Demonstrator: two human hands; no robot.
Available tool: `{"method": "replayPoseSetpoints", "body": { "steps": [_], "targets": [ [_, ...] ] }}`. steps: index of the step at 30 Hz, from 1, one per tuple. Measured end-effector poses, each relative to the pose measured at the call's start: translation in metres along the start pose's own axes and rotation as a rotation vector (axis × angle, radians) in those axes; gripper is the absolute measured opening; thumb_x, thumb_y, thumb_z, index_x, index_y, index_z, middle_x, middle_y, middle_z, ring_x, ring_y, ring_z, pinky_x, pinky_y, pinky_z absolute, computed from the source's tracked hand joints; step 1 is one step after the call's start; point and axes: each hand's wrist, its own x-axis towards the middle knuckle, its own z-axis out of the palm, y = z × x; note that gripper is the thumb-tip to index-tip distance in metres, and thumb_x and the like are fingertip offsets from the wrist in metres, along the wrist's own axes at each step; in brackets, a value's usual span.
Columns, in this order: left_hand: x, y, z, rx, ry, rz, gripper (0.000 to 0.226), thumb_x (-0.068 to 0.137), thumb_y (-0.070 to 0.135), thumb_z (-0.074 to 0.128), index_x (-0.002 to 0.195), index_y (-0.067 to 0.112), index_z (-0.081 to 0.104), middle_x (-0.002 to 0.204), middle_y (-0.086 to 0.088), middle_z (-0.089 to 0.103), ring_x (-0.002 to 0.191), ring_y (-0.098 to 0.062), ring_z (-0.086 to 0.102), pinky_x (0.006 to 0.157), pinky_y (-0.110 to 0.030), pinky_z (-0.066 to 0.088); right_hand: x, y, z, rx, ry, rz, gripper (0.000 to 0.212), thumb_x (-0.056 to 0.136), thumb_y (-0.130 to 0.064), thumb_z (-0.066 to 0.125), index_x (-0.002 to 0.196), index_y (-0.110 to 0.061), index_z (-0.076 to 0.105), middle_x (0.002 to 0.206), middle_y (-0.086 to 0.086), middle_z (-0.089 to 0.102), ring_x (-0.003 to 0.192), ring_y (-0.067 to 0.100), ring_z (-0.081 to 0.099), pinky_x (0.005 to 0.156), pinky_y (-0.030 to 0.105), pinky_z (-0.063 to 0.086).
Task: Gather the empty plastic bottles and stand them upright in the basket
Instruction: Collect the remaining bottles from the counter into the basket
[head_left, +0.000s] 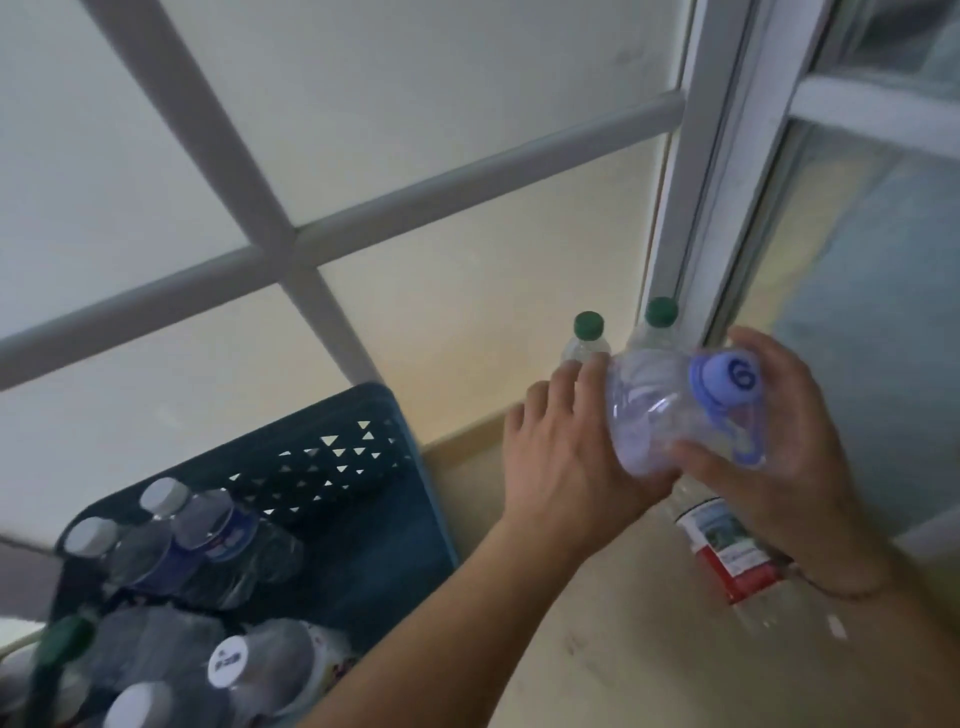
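A crumpled clear bottle (670, 410) with a pale purple cap marked with a number sits between both hands at the right. My right hand (779, 441) grips its neck end. My left hand (566, 457) presses against its base end with fingers spread. Behind the hands two clear bottles with green caps (588, 338) (661, 322) stand upright by the wall. A bottle with a red and white label (727, 551) stands below my right hand, partly hidden. The dark blue basket (363, 467) at the lower left holds several upright bottles (218, 540).
A white window frame (696, 171) runs up the right side next to the green-capped bottles. A pale wall with grey bars (291, 244) fills the background. Beige floor (623, 623) lies between the basket and the labelled bottle.
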Motion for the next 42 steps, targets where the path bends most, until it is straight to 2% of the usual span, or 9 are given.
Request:
{"method": "replayPoseSetpoints", "body": {
  "steps": [5,8,11,15,20,26,32,38,42],
  "targets": [
    [-0.008,-0.014,-0.108,-0.053,0.206,-0.005,0.111,0.059,0.080,0.067,0.145,0.033,0.016,0.138,0.007,0.050,0.120,-0.017,0.053,0.096,-0.037,0.045,0.051,-0.086,0.051,0.108,-0.035,-0.289,0.068,0.074,-0.054,0.074,0.128,-0.031,0.039,0.127,-0.018,0.052,0.118,0.004,0.056,0.089,0.016,0.051],
    [-0.025,-0.050,-0.165,-0.048,0.225,0.002,0.109,0.058,0.083,0.064,0.146,0.033,0.024,0.140,0.008,0.049,0.122,-0.013,0.050,0.098,-0.031,0.043,0.064,-0.112,0.093,0.170,-0.091,-0.370,0.071,0.075,-0.040,0.077,0.130,-0.015,0.039,0.128,-0.001,0.053,0.116,0.026,0.060,0.086,0.036,0.056],
    [-0.043,-0.093,-0.200,-0.106,0.232,-0.055,0.097,0.061,0.082,0.062,0.140,0.030,0.040,0.137,0.008,0.051,0.115,-0.011,0.055,0.094,-0.035,0.051,0.068,-0.122,0.140,0.179,-0.192,-0.331,0.074,0.072,-0.044,0.078,0.132,-0.020,0.041,0.128,-0.008,0.056,0.110,0.016,0.063,0.078,0.030,0.059],
    [-0.061,-0.145,-0.205,-0.293,-0.017,-0.210,0.109,0.057,0.095,0.048,0.137,0.021,0.048,0.132,0.005,0.057,0.110,-0.010,0.061,0.087,-0.033,0.056,0.057,-0.104,0.187,0.029,-0.354,-0.237,0.076,0.068,-0.058,0.076,0.131,-0.031,0.043,0.124,-0.022,0.056,0.108,0.002,0.059,0.084,0.033,0.058],
    [-0.072,-0.180,-0.169,-0.507,-0.226,-0.456,0.080,0.077,0.085,0.021,0.125,0.030,0.053,0.126,0.005,0.063,0.117,-0.017,0.060,0.099,-0.040,0.048,0.029,-0.061,0.222,-0.117,-0.569,-0.104,0.078,0.063,-0.054,0.084,0.129,-0.036,0.048,0.121,-0.014,0.061,0.100,0.005,0.062,0.086,0.034,0.056],
    [-0.071,-0.188,-0.141,-0.431,-0.409,-0.562,0.082,0.072,0.081,0.028,0.124,0.023,0.054,0.114,-0.001,0.064,0.098,-0.017,0.061,0.089,-0.039,0.052,0.007,-0.025,0.230,-0.281,-0.645,-0.066,0.075,0.060,-0.060,0.076,0.125,-0.039,0.046,0.118,-0.017,0.058,0.098,0.003,0.054,0.103,0.049,0.041],
    [-0.065,-0.194,-0.127,-0.360,-0.434,-0.584,0.044,0.094,0.064,0.036,0.104,0.025,0.054,0.082,0.007,0.054,0.070,-0.010,0.051,0.076,-0.034,0.047,0.004,-0.009,0.235,-0.371,-0.660,-0.082,0.078,0.063,-0.055,0.077,0.132,-0.034,0.046,0.127,-0.012,0.048,0.112,0.007,0.049,0.106,0.050,0.037],
    [-0.057,-0.186,-0.128,-0.211,-0.393,-0.560,0.089,0.069,0.082,0.028,0.131,0.022,0.053,0.127,-0.005,0.062,0.112,-0.021,0.059,0.098,-0.039,0.046,0.005,-0.012,0.216,-0.308,-0.678,-0.033,0.099,0.069,-0.048,0.081,0.149,-0.026,0.026,0.147,-0.005,0.033,0.135,0.012,0.033,0.114,0.029,0.032],
    [-0.044,-0.146,-0.121,-0.031,-0.074,-0.390,0.089,0.079,0.076,0.031,0.147,0.018,0.035,0.156,-0.009,0.033,0.144,-0.028,0.027,0.117,-0.049,0.026,-0.004,0.000,0.170,-0.140,-0.609,0.064,0.086,0.072,-0.052,0.076,0.144,-0.036,0.031,0.149,-0.014,0.033,0.137,-0.001,0.029,0.110,0.013,0.025]
  ]
}}
